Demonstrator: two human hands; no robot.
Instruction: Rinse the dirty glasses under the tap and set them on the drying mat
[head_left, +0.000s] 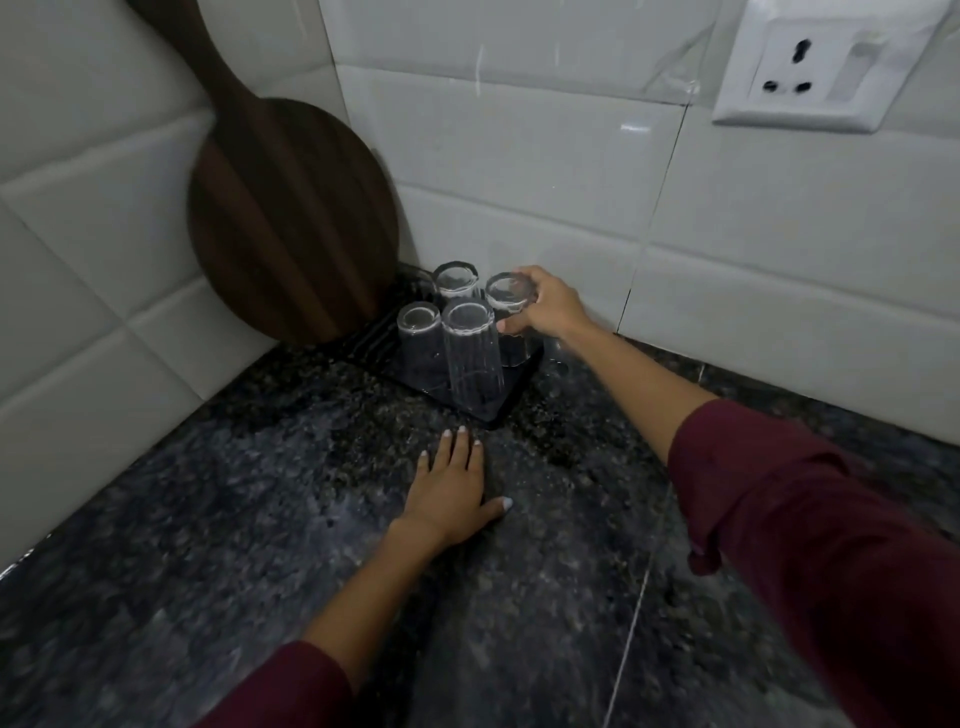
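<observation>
Standing upside down on the dark ribbed drying mat (511, 402) in the far corner are four clear ribbed drinking glasses, packed close together. The far-right glass (510, 306) is the one in hand: the right hand (545, 309) wraps its upturned base, fingers curled round the side, thumb low on the wall. The near tall glass (474, 358), the near-left glass (418, 343) and the far-left glass (457, 280) stand free beside it.

To my eye the risk is crowding. The glasses look to be touching or nearly so, and a nudge while the hand lets go could clink one against its neighbour or tip the tall one off the mat's near corner.

The left hand (452, 488) lies flat, fingers spread, on the speckled dark granite surface (234, 519), just near of the mat. A round dark wooden board (291, 223) leans against the white tiles behind.
</observation>
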